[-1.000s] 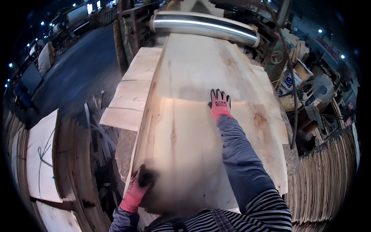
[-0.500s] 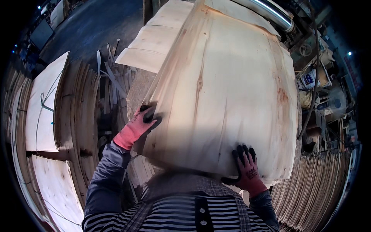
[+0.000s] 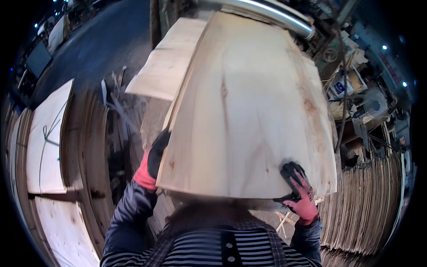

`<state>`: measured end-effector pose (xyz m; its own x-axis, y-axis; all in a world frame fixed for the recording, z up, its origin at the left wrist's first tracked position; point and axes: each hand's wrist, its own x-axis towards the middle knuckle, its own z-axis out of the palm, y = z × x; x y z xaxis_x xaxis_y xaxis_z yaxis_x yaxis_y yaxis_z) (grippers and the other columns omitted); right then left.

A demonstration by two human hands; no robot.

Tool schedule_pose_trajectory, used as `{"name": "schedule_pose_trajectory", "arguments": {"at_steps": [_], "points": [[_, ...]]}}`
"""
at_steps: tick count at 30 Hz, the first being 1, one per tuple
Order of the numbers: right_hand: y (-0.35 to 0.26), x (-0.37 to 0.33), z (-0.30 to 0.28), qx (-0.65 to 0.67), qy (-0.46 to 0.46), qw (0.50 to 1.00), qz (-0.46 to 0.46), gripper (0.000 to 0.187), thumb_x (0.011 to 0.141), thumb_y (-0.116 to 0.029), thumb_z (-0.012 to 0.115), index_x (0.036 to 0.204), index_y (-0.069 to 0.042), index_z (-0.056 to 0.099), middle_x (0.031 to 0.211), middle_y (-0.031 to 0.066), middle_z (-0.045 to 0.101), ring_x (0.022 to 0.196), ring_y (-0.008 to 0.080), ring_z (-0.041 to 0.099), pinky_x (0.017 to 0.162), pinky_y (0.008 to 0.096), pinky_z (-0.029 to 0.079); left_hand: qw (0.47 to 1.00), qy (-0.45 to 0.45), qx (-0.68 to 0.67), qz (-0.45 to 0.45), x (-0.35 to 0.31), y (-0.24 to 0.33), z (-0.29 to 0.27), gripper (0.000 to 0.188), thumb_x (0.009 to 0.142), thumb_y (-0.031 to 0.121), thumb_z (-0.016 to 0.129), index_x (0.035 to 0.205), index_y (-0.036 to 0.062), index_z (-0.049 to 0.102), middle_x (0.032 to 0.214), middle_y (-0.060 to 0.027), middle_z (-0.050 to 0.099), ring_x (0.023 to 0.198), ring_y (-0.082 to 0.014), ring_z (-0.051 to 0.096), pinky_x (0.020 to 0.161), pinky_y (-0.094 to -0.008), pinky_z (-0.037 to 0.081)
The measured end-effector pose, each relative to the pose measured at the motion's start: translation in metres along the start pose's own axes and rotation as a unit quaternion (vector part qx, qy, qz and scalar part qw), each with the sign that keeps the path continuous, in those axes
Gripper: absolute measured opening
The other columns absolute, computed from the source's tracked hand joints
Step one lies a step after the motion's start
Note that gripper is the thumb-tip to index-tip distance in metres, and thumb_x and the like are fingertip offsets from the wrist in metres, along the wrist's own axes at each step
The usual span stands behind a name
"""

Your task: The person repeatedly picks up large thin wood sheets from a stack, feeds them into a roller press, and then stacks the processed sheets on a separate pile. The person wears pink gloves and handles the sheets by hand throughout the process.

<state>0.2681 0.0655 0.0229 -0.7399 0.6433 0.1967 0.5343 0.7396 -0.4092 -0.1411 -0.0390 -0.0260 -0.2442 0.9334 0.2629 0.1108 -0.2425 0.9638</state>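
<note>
A large, pale wood veneer sheet (image 3: 249,115) with brown knots and streaks lies on top of other sheets in front of me. At its lower left edge is my left hand (image 3: 156,155), in a red and black glove. The sheet's edge hides its fingertips, so their grip is not visible. On the near right part of the sheet rests my right hand (image 3: 299,189), gloved alike and slightly blurred. Its fingers stretch forward over the surface, with the thumb near the front edge.
Further veneer sheets (image 3: 171,58) lie beyond on the left. Tied veneer stacks (image 3: 46,142) stand at far left, and another dense stack (image 3: 360,204) at right. A shiny metal roller (image 3: 275,15) spans the far end. Wood scraps (image 3: 122,107) and a white bucket (image 3: 341,86) are around.
The top sheet's near edge now looks straighter and more level. My left hand has slid lower beside the sheet's edge, its thumb no longer on top. My right hand has moved right. The view has shifted.
</note>
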Motion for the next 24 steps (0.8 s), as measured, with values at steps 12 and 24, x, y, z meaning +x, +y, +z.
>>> {"name": "schedule_pose_trajectory", "arguments": {"at_steps": [12,24], "points": [[0.029,0.108,-0.022,-0.226,0.104,0.966,-0.077,0.052,0.071,-0.040,0.065,0.115,-0.013,0.056,0.117,0.0102,0.054,0.108,0.0301,0.052,0.090,0.0421,0.041,0.967,-0.079,0.241,-0.014,-0.012,-0.022,-0.006,0.035,0.089,0.012,0.046,0.122,0.0011,0.046,0.120,-0.0164,0.051,0.104,-0.0252,0.054,0.088,-0.0339,0.043],[0.169,0.359,0.087,-0.211,0.125,0.966,0.085,0.052,0.085,-0.040,0.048,0.129,-0.013,0.042,0.130,0.0120,0.044,0.125,0.0272,0.035,0.106,0.0443,0.019,0.884,0.178,-0.223,-0.370,-0.002,-0.031,0.011,0.039,0.087,0.021,0.056,0.120,0.0015,0.050,0.104,-0.0044,0.059,0.091,-0.0126,0.056,0.078,-0.0258,0.045]]}}
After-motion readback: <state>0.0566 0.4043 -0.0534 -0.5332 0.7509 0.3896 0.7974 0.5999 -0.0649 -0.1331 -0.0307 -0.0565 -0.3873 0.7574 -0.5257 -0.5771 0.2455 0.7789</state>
